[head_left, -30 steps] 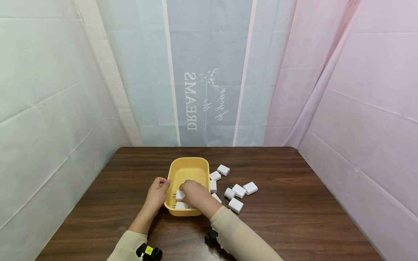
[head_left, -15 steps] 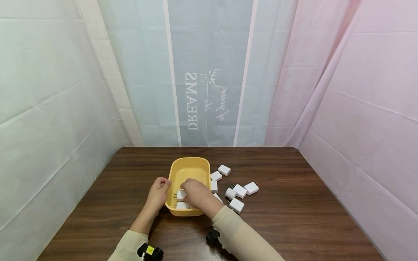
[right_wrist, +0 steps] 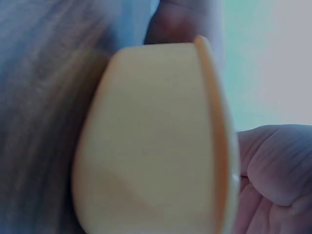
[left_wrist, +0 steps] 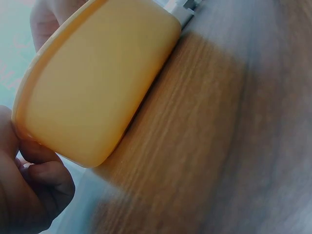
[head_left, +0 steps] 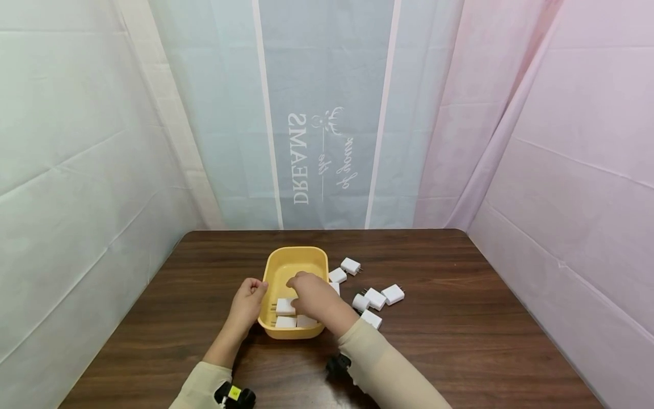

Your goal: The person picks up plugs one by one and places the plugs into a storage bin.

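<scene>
Your two hands are both at the one yellow tray: the left hand pinches its left rim between thumb and finger, while the right hand reaches over the right rim with its fingers loosely bent, thumb and fingertip apart. You have three white chargers visible in the near part of the tray. The uppermost charger lies beside your right thumb, prongs toward the left wall; whether the thumb touches it, you cannot tell. Just nearer to you sit two more, a left charger and a right charger, side by side against the near wall. Outside, to the right of the tray, you can count seven more white pieces on the dark wooden table. Three are near the tray's right side: a far block, a middle block and a third block partly covered by your hand. Four more lie farther right: one rounded plug and three rectangular blocks, the nearest partly behind your right wrist. Two beige sleeves cover your forearms, and one patterned cloth hangs behind the table.
</scene>
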`<state>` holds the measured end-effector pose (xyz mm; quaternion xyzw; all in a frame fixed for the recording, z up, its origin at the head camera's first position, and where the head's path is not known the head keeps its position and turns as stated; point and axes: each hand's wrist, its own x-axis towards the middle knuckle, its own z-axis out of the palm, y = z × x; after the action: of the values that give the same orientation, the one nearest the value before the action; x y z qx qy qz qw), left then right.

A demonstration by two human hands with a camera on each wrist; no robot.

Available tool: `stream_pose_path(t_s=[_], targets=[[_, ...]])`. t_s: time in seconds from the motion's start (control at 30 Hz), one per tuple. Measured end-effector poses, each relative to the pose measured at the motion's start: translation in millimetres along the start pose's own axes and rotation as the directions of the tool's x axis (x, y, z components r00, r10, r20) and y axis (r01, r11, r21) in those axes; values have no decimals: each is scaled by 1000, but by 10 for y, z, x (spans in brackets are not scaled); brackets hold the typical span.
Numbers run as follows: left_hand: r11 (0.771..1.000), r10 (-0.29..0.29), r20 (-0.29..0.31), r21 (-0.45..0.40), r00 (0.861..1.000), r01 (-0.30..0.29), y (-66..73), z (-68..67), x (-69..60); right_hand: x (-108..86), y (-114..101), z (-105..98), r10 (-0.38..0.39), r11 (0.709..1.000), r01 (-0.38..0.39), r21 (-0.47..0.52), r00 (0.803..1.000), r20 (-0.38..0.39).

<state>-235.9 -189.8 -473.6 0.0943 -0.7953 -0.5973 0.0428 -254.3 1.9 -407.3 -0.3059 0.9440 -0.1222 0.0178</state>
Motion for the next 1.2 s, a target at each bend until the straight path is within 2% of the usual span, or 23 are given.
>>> stream_pose_path(t_s=[0.23,0.5,0.93,1.2], targets=[[1000,-4,5,29,1000,4,26,-10,-5,-61,67,-185,-5,1000,5,16,999,-32],[1000,-12,8,20,1000,12,56,-26,-13,-137,139,-348,8,999,-5,51,998,-59],[1000,-10,11,20,1000,10,64,-39,-7,-192,315,-565,90,985,-79,153,993,-70],[1000,-14,10,22,1000,14,65,-36,3,-222,410,-677,92,987,-78,139,991,-97]])
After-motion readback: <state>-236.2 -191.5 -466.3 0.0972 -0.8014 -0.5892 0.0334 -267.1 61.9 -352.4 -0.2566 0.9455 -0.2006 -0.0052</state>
